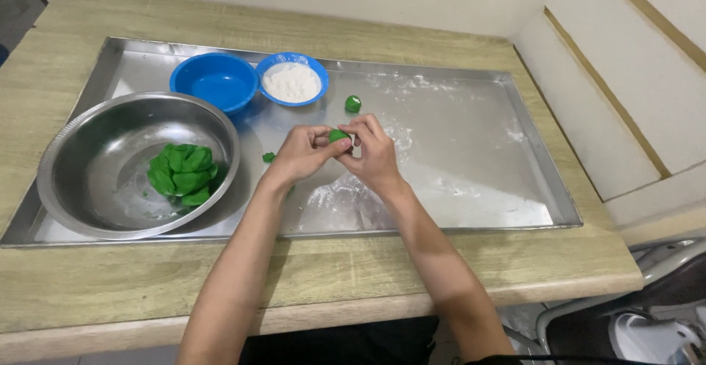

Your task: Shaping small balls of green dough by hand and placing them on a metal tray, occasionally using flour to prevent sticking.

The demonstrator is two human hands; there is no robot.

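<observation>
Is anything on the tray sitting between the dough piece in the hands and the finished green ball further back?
Nothing visible does. Both the left hand and the right hand pinch the small green dough piece above the metal tray. Between it and the green ball there is only floured tray surface.

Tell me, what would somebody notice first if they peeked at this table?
Probably the bright green dough: a small piece pinched between the left hand and right hand over the middle of the floury metal tray. A bigger green lump sits in the steel bowl on the left. Behind are an empty blue bowl, a blue bowl of white flour, and one little green ball.
</observation>
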